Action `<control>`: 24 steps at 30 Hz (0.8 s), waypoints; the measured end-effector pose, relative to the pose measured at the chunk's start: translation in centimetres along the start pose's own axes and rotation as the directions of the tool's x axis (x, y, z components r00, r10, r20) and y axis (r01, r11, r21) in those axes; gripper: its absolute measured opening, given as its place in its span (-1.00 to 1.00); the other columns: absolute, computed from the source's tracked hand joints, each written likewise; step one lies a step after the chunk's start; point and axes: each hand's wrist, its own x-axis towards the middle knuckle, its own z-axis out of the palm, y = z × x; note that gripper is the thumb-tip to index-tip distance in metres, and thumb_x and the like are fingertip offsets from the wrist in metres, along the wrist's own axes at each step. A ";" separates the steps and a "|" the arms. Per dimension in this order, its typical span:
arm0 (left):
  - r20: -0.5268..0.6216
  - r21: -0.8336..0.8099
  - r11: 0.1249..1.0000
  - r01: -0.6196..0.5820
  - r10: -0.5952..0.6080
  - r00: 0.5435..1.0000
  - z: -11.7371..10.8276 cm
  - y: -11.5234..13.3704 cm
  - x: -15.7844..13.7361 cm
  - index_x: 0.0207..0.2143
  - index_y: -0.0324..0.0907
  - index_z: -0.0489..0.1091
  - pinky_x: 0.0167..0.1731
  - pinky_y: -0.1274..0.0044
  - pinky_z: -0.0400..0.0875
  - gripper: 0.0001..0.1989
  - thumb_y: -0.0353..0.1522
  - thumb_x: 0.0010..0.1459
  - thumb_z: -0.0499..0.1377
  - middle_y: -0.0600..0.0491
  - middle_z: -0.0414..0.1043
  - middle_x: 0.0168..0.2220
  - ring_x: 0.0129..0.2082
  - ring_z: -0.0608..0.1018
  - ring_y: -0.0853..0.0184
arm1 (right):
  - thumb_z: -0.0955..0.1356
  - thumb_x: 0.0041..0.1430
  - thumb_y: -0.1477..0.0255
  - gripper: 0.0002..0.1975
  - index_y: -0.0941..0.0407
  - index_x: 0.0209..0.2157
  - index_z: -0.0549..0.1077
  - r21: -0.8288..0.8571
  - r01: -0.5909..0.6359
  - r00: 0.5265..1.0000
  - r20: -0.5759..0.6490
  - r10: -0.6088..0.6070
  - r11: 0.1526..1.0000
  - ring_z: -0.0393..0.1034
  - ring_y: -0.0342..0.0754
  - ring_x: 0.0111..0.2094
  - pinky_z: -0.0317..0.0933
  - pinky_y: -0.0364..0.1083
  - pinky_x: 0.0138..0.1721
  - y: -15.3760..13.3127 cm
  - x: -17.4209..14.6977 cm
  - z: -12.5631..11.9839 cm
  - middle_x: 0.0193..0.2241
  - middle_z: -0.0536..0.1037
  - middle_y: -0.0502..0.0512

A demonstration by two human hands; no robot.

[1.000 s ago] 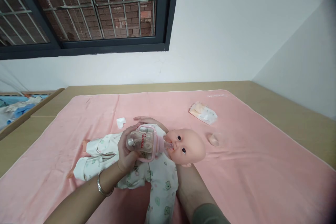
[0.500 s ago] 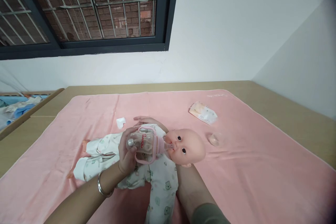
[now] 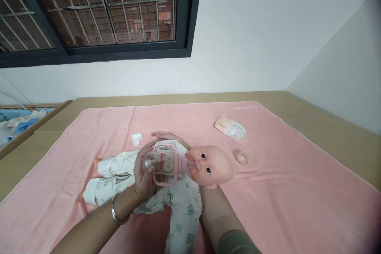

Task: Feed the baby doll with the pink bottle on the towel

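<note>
My left hand [image 3: 144,174], with a silver bangle at its wrist, is closed around the base of a clear baby bottle [image 3: 166,162] with pink handles. The bottle lies level, its teat at the mouth of a bald baby doll [image 3: 212,166]. The doll lies on its back in a white printed suit, feet to the left. My right forearm [image 3: 220,210] passes under the doll's neck. Beyond the doll's far side my right hand [image 3: 166,135] shows with fingers stretched out; the doll hides part of it.
A pink sheet [image 3: 282,206] covers most of the wooden surface [image 3: 327,127]. On it lie a small white piece [image 3: 137,139], a wipes-like packet [image 3: 230,127] and a clear cap [image 3: 242,158]. Folded cloths [image 3: 26,121] lie at far left, below a barred window [image 3: 119,8].
The bottle has turned very slightly in my left hand, and the liquid and tube inside look a little different. The doll and my right arm stay in place.
</note>
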 end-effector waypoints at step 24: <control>-0.059 0.046 0.984 0.175 -0.172 0.983 -0.4 -0.2 -0.3 0.14 -0.13 0.68 0.15 0.11 0.63 -0.39 0.12 0.29 0.42 -0.20 0.75 0.04 0.06 0.75 -0.12 | 0.42 0.36 0.38 -0.68 0.01 0.10 0.67 0.288 0.216 0.975 -0.012 -0.222 0.933 0.65 -0.02 0.28 0.51 -0.01 0.03 -2.1 -1.5 -1.2 0.12 0.67 0.04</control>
